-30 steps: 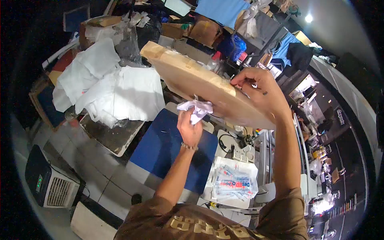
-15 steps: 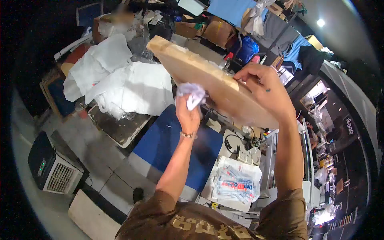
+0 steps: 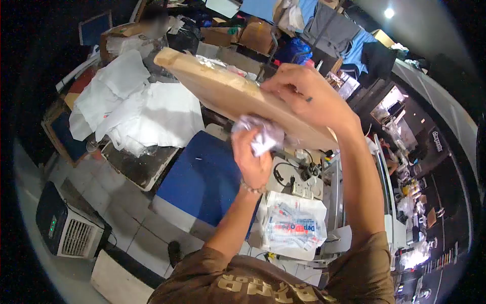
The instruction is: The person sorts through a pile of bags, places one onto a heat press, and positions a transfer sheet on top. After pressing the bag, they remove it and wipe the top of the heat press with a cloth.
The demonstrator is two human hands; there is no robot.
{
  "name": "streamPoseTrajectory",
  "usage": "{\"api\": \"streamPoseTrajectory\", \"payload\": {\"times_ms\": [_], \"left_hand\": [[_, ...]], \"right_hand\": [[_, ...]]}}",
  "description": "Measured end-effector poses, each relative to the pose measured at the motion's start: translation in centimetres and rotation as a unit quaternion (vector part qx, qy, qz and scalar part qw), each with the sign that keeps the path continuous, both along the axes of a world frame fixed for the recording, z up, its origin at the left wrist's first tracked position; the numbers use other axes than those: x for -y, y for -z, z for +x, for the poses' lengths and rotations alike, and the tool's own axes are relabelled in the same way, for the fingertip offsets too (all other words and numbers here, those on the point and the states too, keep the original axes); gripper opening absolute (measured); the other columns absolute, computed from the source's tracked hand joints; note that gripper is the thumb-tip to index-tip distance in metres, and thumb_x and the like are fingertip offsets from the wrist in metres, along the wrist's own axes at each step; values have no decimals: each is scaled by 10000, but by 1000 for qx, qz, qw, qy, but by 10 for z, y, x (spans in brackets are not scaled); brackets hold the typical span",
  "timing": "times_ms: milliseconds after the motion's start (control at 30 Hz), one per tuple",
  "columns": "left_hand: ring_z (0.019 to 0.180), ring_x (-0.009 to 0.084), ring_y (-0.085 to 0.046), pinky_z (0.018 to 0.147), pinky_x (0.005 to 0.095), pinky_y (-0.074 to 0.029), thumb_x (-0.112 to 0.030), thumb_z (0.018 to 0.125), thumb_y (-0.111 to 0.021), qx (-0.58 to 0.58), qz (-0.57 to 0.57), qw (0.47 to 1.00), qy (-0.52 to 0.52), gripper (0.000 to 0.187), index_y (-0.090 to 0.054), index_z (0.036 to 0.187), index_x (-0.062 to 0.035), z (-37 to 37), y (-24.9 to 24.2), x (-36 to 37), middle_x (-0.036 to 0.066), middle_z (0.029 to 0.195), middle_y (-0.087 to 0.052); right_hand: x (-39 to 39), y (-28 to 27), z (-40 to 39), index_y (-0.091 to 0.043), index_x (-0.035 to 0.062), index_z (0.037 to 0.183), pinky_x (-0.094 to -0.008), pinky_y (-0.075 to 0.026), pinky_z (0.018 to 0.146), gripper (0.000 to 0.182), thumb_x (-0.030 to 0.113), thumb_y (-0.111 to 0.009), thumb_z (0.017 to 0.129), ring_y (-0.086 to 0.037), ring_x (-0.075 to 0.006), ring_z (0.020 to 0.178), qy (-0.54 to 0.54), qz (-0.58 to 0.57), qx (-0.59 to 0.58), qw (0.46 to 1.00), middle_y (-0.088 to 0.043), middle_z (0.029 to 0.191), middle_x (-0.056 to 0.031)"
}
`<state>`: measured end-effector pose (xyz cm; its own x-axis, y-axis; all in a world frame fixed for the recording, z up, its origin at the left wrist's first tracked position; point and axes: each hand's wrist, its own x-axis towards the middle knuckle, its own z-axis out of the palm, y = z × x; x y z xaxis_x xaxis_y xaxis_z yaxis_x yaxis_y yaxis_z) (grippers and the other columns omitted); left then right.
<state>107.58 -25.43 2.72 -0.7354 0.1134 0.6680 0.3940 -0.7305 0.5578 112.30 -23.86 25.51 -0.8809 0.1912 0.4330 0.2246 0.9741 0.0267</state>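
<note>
A wooden-edged flat frame (image 3: 212, 86), like a printing screen, is held up tilted in front of me, its brownish face turned down toward me. My right hand (image 3: 314, 99) grips its upper edge, with the fingers bent over the far side and partly hidden. Bunched in my left hand (image 3: 251, 161) is a crumpled whitish cloth (image 3: 267, 138), blurred by motion. The cloth lies at the lower part of the frame's face and seems to touch it. Below both hands is a blue flat surface (image 3: 195, 172).
White sheets (image 3: 169, 114) are piled on a dark-topped stand at left. A printed plastic bag (image 3: 296, 228) lies on a pale board at lower right, beside a power strip (image 3: 302, 190) and cables. An air cooler (image 3: 76, 228) stands on the floor.
My left hand and the cloth have moved right and slightly down along the frame's face. The frame and my right hand have shifted left in view.
</note>
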Motion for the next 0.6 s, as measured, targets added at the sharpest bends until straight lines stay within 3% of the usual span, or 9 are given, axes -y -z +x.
{"api": "streamPoseTrajectory", "payload": {"times_ms": [33,100,167,233,300,367,400,500,600], "left_hand": [[1013,353,-544,913,422,-435,-17,778,-681,-10,-24,997,-78,331,-579,1092,4,-5,-23,10,180,1063,-546],[1018,372,-535,909,435,-431,16,739,-664,-3,-12,998,-67,329,-579,1056,4,-4,-29,-7,191,1055,-542],[950,402,-541,865,424,-453,53,666,-609,-58,-31,996,-60,353,-574,1016,21,5,-1,-34,215,991,-541],[883,402,-572,819,412,-483,24,664,-629,-155,-101,982,44,318,-581,979,15,8,34,-36,206,927,-572],[887,282,-656,803,358,-517,3,754,-684,-128,-117,985,2,269,-626,1016,-12,9,44,-19,168,965,-657],[917,260,-658,810,346,-521,1,765,-703,-14,-62,996,55,277,-642,1035,-14,15,20,2,157,1026,-668],[928,292,-661,824,353,-521,16,732,-713,-45,-33,998,34,319,-645,1043,-8,18,7,11,160,1055,-670],[881,276,-628,784,363,-511,39,684,-712,-98,44,994,-12,354,-666,1030,-21,29,-42,23,136,969,-627],[853,348,-609,761,413,-495,38,714,-672,-119,-14,993,-13,266,-661,975,-12,41,-2,-24,155,916,-603]], "right_hand": [[-1,1,2,-713,-36,940,-413,-516,757,225,45,-563,793,-650,-387,830,3,-5,-1,1000,-670,887,-227],[-2,2,2,-711,-36,946,-400,-520,763,230,40,-561,790,-649,-390,833,9,-21,-7,1000,-676,907,-229],[-5,4,5,-702,-39,976,-387,-526,759,250,42,-563,784,-653,-390,840,-24,-3,-26,999,-676,928,-239],[1,-2,16,-700,-35,976,-362,-528,743,237,54,-570,799,-664,-353,823,-6,-69,-45,997,-681,907,-214],[11,-7,37,-702,-31,965,-352,-526,729,222,66,-579,808,-664,-321,804,15,-63,-49,997,-681,893,-193],[14,-12,59,-703,-27,955,-343,-523,715,208,78,-589,818,-663,-288,785,43,-65,-55,995,-681,880,-173],[15,-13,69,-705,-24,940,-339,-518,698,192,87,-599,824,-654,-264,770,77,-85,-38,993,-678,871,-156],[12,-11,91,-707,-19,928,-326,-502,653,179,108,-628,830,-638,-212,726,124,-88,-30,988,-677,848,-133],[12,-6,105,-710,-20,927,-306,-498,653,181,121,-647,833,-629,-164,704,156,-117,-45,980,-679,829,-107]]}}
